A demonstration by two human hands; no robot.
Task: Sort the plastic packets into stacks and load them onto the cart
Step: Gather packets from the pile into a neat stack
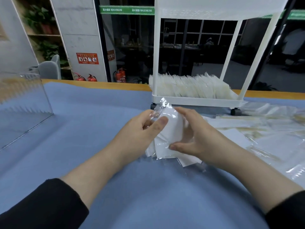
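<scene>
A: What takes up the most room?

B: The blue cloth (92, 129) over the table; a strip of the wooden table edge (115, 85) shows along its far side. On it, at the far right, stands the white cart (196, 101), and I'll place everything else from that cart.

A: Is the cart loaded?

B: Its bottom tray holds a row of plastic packets standing on edge (189, 88).

A: And around it?

B: Left of the cart, at the far left of the cloth, sits a clear plastic box (23, 103). Right of the cart and nearer the person, loose packets (272, 138) lie spread flat on the cloth.

A: Where are the hands?

B: Just in front of the cart's left wheel. Between them is a bundle of packets (170, 129), its lower end fanned out on the cloth.

A: How is it gripped?

B: The left hand (145, 128) pinches the bundle's upper left side, thumb on top. The right hand (196, 134) curls round its right side, thumb at the lower edge. Black sleeves (44, 204) cover both forearms.
</scene>
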